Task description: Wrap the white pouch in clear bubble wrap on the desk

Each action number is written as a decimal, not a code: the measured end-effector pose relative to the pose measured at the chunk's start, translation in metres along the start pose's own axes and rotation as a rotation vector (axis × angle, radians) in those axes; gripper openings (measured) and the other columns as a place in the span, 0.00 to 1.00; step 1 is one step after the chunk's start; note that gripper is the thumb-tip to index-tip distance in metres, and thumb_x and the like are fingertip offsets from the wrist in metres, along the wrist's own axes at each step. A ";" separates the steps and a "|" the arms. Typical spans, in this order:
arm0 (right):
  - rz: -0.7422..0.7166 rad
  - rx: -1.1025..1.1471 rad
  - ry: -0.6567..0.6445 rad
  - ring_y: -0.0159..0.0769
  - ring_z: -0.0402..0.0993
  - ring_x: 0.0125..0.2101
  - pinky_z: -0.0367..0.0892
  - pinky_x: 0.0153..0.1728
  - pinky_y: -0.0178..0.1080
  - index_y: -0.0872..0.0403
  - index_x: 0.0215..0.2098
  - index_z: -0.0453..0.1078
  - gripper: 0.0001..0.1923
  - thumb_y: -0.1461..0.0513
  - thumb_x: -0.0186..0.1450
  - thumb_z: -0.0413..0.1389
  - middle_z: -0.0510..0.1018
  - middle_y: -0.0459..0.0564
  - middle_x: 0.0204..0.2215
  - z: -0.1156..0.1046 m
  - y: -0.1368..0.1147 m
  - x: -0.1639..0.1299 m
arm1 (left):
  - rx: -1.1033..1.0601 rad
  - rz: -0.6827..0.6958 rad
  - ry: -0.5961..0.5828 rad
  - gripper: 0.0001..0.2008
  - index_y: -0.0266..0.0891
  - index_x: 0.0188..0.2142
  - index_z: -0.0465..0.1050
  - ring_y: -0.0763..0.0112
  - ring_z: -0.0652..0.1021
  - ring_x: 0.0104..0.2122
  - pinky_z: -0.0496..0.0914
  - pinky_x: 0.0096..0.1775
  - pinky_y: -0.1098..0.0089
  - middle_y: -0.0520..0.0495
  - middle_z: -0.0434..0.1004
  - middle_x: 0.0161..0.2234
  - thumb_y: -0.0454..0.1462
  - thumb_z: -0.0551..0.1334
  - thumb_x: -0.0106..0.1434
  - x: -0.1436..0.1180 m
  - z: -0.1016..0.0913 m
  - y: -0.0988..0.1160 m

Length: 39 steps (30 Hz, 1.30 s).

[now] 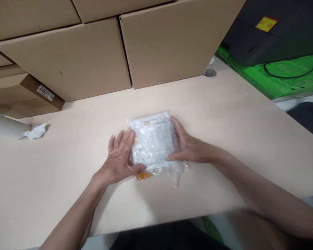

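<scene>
Here: clear plastic packet (pixel 153 144) flat on tabletop (pixel 224 132), long axis twelve-to-six; left hand (pixel 118 158) at nine, right hand (pixel 189 147) at three, both grips half-closed, pinching edges.

A glossy, crinkled clear plastic packet (pixel 153 144) is seen on a smooth, matt pale wood-look table (pixel 224 114); matt brown cardboard boxes (pixel 172 41) are stacked behind.
</scene>
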State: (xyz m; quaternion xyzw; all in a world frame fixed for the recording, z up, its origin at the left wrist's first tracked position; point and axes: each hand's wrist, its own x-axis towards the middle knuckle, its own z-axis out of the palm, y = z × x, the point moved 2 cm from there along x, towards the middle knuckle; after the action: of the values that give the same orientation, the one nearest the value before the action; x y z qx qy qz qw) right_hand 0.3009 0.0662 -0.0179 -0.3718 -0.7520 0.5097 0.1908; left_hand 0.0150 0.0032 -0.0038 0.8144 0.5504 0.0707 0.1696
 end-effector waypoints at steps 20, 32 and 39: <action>-0.098 -0.367 0.029 0.60 0.28 0.71 0.33 0.69 0.61 0.38 0.73 0.35 0.62 0.42 0.52 0.67 0.33 0.44 0.73 -0.004 0.002 0.007 | 0.052 0.032 0.079 0.61 0.49 0.71 0.32 0.36 0.43 0.69 0.32 0.64 0.36 0.38 0.39 0.72 0.64 0.66 0.50 0.011 -0.003 0.002; -0.071 -0.154 0.105 0.59 0.41 0.70 0.43 0.67 0.62 0.38 0.71 0.46 0.53 0.43 0.55 0.66 0.47 0.47 0.72 -0.012 -0.010 0.006 | -0.085 0.010 0.198 0.52 0.49 0.71 0.32 0.40 0.48 0.69 0.41 0.63 0.36 0.34 0.38 0.72 0.61 0.61 0.59 -0.001 -0.006 0.009; -0.012 0.275 0.337 0.46 0.73 0.46 0.66 0.53 0.56 0.45 0.68 0.55 0.47 0.48 0.56 0.67 0.75 0.53 0.48 -0.014 -0.016 0.005 | -0.579 -0.314 0.356 0.30 0.39 0.59 0.61 0.66 0.74 0.34 0.70 0.40 0.62 0.47 0.73 0.36 0.54 0.59 0.65 -0.002 -0.007 0.009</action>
State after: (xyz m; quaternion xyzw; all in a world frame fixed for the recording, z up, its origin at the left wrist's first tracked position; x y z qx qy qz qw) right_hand 0.3017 0.0754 0.0016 -0.4178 -0.6351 0.5369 0.3658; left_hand 0.0201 0.0000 0.0061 0.6133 0.6468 0.3371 0.3032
